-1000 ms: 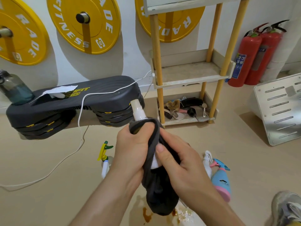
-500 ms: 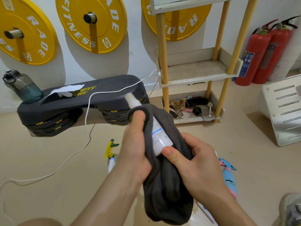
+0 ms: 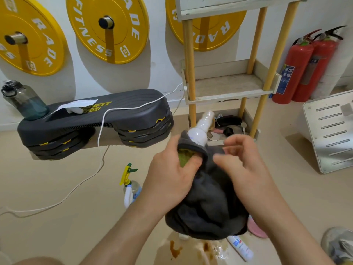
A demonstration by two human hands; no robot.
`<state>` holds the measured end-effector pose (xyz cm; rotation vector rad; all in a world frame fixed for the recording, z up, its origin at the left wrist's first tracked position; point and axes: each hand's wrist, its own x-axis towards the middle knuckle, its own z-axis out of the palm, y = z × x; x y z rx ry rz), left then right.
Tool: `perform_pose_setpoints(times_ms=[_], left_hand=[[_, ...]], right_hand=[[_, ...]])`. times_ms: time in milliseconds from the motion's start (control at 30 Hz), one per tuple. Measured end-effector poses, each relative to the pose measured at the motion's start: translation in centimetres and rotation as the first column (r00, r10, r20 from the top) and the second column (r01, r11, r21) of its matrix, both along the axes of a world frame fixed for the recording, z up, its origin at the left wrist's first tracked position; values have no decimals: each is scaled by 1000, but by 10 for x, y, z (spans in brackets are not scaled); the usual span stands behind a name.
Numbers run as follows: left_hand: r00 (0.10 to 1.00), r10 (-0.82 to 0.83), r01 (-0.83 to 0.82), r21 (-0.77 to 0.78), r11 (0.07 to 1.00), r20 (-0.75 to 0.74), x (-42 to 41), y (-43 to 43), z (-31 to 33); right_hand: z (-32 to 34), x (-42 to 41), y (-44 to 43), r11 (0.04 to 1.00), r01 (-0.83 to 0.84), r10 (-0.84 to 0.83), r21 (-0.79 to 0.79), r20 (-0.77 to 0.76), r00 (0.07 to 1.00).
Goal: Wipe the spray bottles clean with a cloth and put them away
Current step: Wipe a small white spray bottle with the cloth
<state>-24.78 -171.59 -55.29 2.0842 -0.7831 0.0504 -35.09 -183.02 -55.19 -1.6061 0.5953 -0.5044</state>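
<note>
L hand (image 3: 172, 180) grips cloth (image 3: 208, 207) round bottle (image 3: 200, 131), R hand (image 3: 246, 169) loose

Single view on record: a wide-angle camera worn on the person's head. It faces forward and tilts down, looking along both forearms, which enter from the bottom edge. The left hand (image 3: 172, 175) and right hand (image 3: 246, 169) sit at frame centre, close under the lens, with the dark cloth (image 3: 210, 203) and the white spray bottle (image 3: 200, 129) at the same near range. The floor (image 3: 47, 178) fills the lower half, seen steeply from above. The far wall (image 3: 156, 73) with its yellow weight plates (image 3: 89, 35) runs across the top, and the wooden shelf unit (image 3: 229, 85) stands right of centre against it. Straight edges bow toward the borders, consistent with the wide lens.
</note>
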Motion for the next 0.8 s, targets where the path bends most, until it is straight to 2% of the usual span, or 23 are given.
perform_pose_setpoints(times_ms=[100, 167, 233, 267, 367, 433, 467, 500, 567, 600, 700, 733, 800], left_hand=[[968, -92, 72, 93, 993, 232, -11, 0, 1], [966, -116, 97, 95, 991, 231, -15, 0, 3], [988, -81, 77, 36, 996, 128, -10, 0, 3], [998, -50, 51, -6, 999, 41, -7, -1, 3], [976, 1, -36, -155, 987, -218, 0, -5, 6], [934, -60, -4, -178, 984, -352, 4, -3, 18], [927, -106, 70, -111, 991, -359, 6, 1, 24], [940, -149, 166, 30, 986, -305, 10, 6, 28], [964, -233, 264, 371, 890, -127, 17, 14, 36], [958, -274, 284, 429, 857, -86, 17, 15, 37], [901, -382, 428, 275, 861, -206, 3, 6, 28], [876, -404, 460, 207, 863, -263, -2, 2, 22], [840, -409, 469, 98, 878, -356, -7, -1, 13]], right_hand=[[1, 3, 3, 978, -26, 25, 207, 3, 1000], [-4, 5, 5, 928, -36, 8, 372, 76, 997], [-7, 3, 2, 878, -65, -17, 473, 166, 986], [-8, 0, -1, 879, -75, -23, 472, 199, 980], [-4, -6, -11, 917, -146, 42, 372, 274, 961], [0, -8, -12, 942, -173, 87, 287, 289, 953], [-1, -8, -13, 954, -164, 90, 251, 282, 955], [-1, -8, -12, 962, -143, 77, 232, 269, 960], [-6, -6, -12, 961, -106, 38, 256, 255, 966], [-9, -4, -12, 950, -99, 20, 297, 260, 965], [-15, -3, -12, 885, -146, 0, 441, 314, 949], [-16, -3, -13, 863, -191, 28, 467, 334, 942], [-15, -7, -18, 846, -326, 168, 421, 370, 914]])
